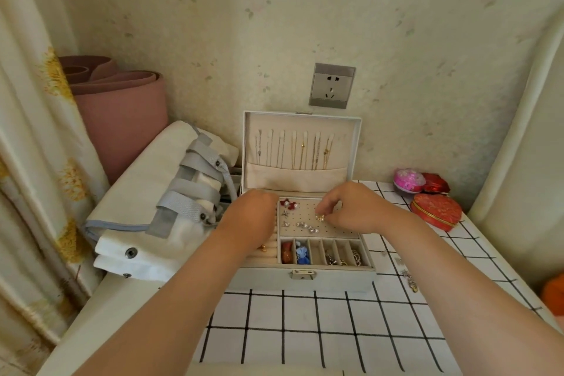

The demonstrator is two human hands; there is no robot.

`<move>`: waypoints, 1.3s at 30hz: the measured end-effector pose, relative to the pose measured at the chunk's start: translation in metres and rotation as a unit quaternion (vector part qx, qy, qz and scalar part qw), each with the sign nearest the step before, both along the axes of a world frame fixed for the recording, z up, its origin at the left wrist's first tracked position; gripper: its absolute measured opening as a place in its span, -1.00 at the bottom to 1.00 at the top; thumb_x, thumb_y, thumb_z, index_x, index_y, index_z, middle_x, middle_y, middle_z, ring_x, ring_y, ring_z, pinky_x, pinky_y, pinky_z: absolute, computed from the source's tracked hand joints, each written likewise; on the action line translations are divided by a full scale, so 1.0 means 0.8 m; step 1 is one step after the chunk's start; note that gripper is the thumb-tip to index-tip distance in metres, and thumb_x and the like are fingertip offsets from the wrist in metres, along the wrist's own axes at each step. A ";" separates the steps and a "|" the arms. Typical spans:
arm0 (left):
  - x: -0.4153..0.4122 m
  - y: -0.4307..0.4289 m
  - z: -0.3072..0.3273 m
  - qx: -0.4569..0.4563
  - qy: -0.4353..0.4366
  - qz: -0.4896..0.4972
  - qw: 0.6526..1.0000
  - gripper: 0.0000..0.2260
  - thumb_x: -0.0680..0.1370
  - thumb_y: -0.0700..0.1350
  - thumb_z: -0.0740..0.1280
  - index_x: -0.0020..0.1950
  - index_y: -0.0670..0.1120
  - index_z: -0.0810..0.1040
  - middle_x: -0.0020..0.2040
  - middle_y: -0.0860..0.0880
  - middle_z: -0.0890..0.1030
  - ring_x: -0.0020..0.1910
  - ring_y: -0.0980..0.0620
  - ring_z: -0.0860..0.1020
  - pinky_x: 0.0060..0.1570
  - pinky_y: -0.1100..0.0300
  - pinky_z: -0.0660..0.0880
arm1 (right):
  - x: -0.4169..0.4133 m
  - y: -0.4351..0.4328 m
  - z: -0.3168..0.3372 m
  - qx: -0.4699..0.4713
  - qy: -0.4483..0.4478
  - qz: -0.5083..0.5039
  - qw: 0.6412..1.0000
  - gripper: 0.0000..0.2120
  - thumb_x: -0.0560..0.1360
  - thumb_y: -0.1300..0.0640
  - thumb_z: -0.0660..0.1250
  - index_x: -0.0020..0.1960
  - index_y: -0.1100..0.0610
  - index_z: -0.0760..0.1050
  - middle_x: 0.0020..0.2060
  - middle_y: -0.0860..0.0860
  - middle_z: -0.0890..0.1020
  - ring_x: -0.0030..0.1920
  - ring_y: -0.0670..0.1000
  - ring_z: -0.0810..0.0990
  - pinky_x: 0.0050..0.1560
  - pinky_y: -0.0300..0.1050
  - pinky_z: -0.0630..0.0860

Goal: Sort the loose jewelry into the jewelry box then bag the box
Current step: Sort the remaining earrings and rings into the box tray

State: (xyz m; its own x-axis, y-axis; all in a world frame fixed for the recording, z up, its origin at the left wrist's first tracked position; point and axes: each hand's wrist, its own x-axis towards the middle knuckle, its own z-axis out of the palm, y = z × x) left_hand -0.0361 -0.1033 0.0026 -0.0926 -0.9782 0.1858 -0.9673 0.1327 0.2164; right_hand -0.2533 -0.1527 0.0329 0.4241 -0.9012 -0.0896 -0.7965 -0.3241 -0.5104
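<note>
Three tins (436,212) right of open jewelry box (335,280), bag (143,189) left, right hand (355,207) pinching earring (320,217), left hand (253,217) grip unclear

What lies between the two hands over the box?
Head view: red earrings and silver studs on the perforated panel, between left hand and right hand pinching an earring.

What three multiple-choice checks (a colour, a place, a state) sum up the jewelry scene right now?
1. The heart-shaped tin is: A blue, B red, C green.
2. The right hand is: A on the tin, B out of view, C over the earring board.
3. The jewelry box has its lid: A open and upright, B shut, C detached.

Answers: B, its patterned top is red. C, its fingers pinch a gold earring above the perforated panel. A, necklaces hang inside the raised lid.
</note>
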 end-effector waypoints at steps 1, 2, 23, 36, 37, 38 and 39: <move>0.000 0.000 0.000 -0.005 0.005 0.001 1.000 -0.89 0.58 -0.23 0.24 -0.03 -0.05 0.51 -0.04 -0.05 0.60 -0.16 0.03 0.50 -0.19 0.20 0.45 | 0.000 0.001 0.000 -0.001 0.003 0.001 1.000 -0.80 0.49 0.18 0.43 0.00 -0.09 0.70 -0.08 -0.21 0.64 -0.02 -0.20 0.59 0.00 -0.35 0.46; -0.001 0.000 -0.001 -0.011 0.010 0.000 1.000 -0.90 0.58 -0.23 0.24 0.01 -0.07 0.52 -0.01 -0.05 0.60 -0.10 0.02 0.53 -0.15 0.19 0.48 | 0.000 0.001 0.000 -0.004 0.005 0.002 1.000 -0.80 0.48 0.18 0.45 0.00 -0.09 0.70 -0.08 -0.20 0.65 -0.02 -0.20 0.59 0.01 -0.34 0.47; -0.040 -0.004 0.054 -0.045 0.431 -0.078 0.898 -0.91 0.52 -0.07 0.44 0.00 0.06 0.71 -0.14 0.12 0.70 -0.12 0.13 0.63 -0.01 0.19 0.57 | 0.003 0.011 0.034 0.124 -0.311 -0.021 0.942 -0.77 0.63 -0.02 0.28 0.06 0.08 0.65 -0.11 0.00 0.72 -0.36 -0.05 0.45 -0.38 -0.25 0.32; -0.040 -0.005 0.055 -0.042 0.422 -0.024 0.905 -0.96 0.53 -0.03 0.43 -0.09 0.04 0.66 -0.22 0.03 0.66 -0.18 0.04 0.62 -0.01 0.02 0.60 | 0.016 0.018 0.028 0.007 -0.364 -0.043 0.930 -0.92 0.51 0.18 0.46 -0.06 0.02 0.70 -0.21 0.00 0.72 -0.38 -0.01 0.60 -0.45 -0.14 0.44; -0.041 -0.005 0.055 -0.043 0.422 -0.020 0.905 -0.96 0.54 -0.03 0.42 -0.11 0.04 0.65 -0.22 0.01 0.66 -0.20 0.05 0.62 -0.03 0.02 0.61 | 0.016 0.017 0.028 0.008 -0.365 -0.042 0.930 -0.92 0.50 0.18 0.47 -0.06 0.03 0.71 -0.21 0.01 0.73 -0.37 -0.01 0.60 -0.44 -0.13 0.46; -0.042 -0.005 0.055 -0.045 0.422 -0.016 0.905 -0.95 0.54 -0.04 0.42 -0.12 0.05 0.64 -0.23 -0.01 0.66 -0.22 0.04 0.62 -0.05 0.03 0.62 | 0.016 0.018 0.028 0.012 -0.367 -0.041 0.929 -0.92 0.48 0.18 0.49 -0.05 0.03 0.71 -0.21 0.01 0.73 -0.36 -0.02 0.60 -0.44 -0.13 0.46; -0.044 -0.005 0.054 -0.047 0.423 -0.012 0.905 -0.94 0.54 -0.04 0.42 -0.14 0.06 0.64 -0.24 -0.03 0.67 -0.24 0.03 0.62 -0.08 0.02 0.62 | 0.015 0.018 0.027 0.015 -0.367 -0.039 0.929 -0.91 0.47 0.17 0.51 -0.05 0.03 0.71 -0.21 0.01 0.73 -0.36 -0.02 0.60 -0.43 -0.13 0.46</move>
